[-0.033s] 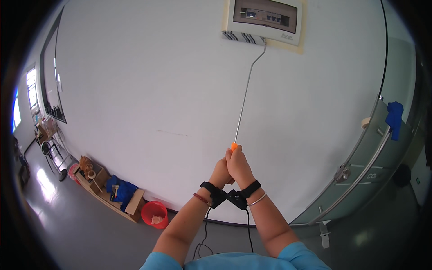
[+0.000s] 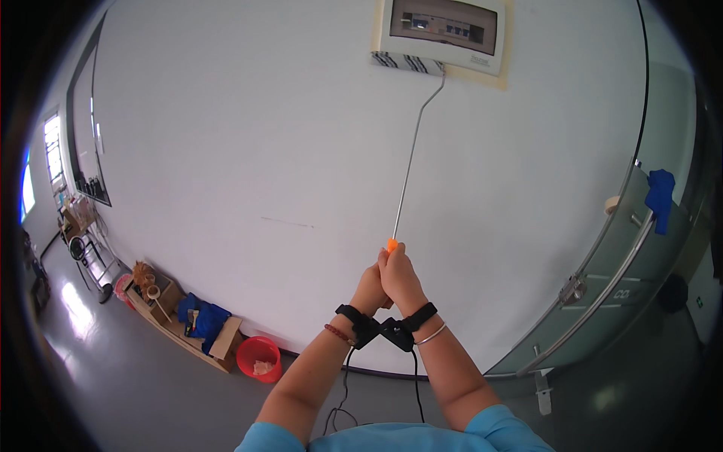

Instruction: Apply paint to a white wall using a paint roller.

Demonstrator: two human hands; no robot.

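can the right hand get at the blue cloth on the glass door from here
Probably not. The right hand is clasped with the left hand on the orange-handled rod, and the blue cloth hangs far off to the right, apart from both.

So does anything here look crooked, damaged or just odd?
Mildly odd: the wall box shows a tan border round it, like an unfinished patch. A blue cloth hangs on the glass door's top edge.
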